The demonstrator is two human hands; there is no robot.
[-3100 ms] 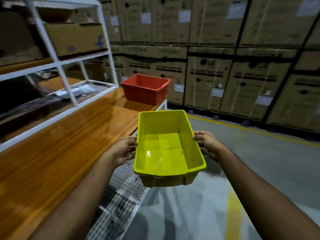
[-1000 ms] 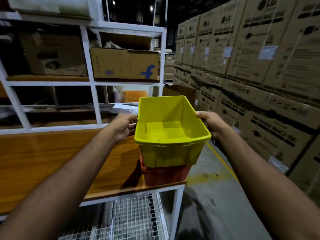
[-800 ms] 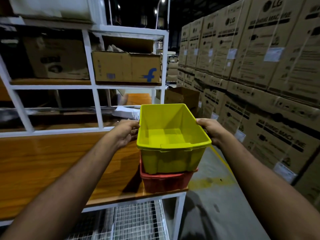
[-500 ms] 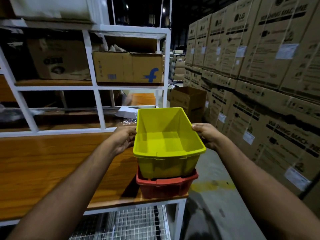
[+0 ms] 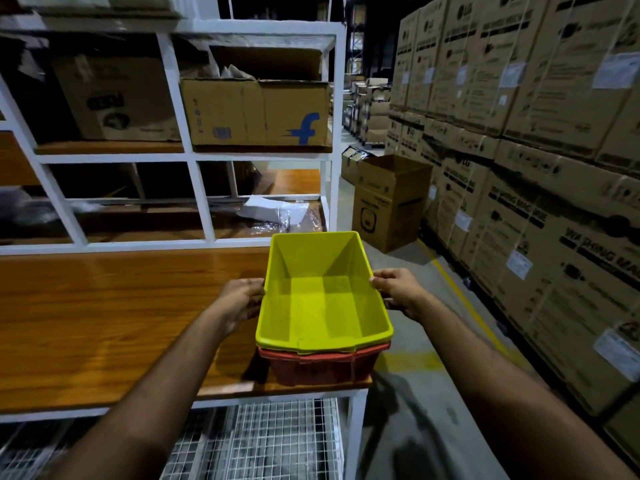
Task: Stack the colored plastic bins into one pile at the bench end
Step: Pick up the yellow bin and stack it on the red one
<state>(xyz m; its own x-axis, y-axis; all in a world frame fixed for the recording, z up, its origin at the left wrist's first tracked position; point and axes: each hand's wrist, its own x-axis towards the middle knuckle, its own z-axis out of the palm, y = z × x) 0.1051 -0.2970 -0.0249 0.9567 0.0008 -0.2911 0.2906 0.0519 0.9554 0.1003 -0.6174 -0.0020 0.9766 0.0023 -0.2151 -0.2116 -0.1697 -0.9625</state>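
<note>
Head view: bright yellow rectangular plastic bin (image 5: 323, 299) sits nested in the red plastic bin (image 5: 322, 367) at the wooden counter (image 5: 104, 323) end, left hand (image 5: 242, 299) gripping its 9 o'clock rim, right hand (image 5: 394, 289) its 3 o'clock rim, likely to seat it squarely.

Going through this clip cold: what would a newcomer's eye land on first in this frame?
First the bright yellow bin, nested in a red bin at the right end of the wooden bench. The left hand and right hand grip its long sides. Next, the wall of stacked cardboard cartons along the right, and a box with a blue f logo on the white shelf behind.
</note>
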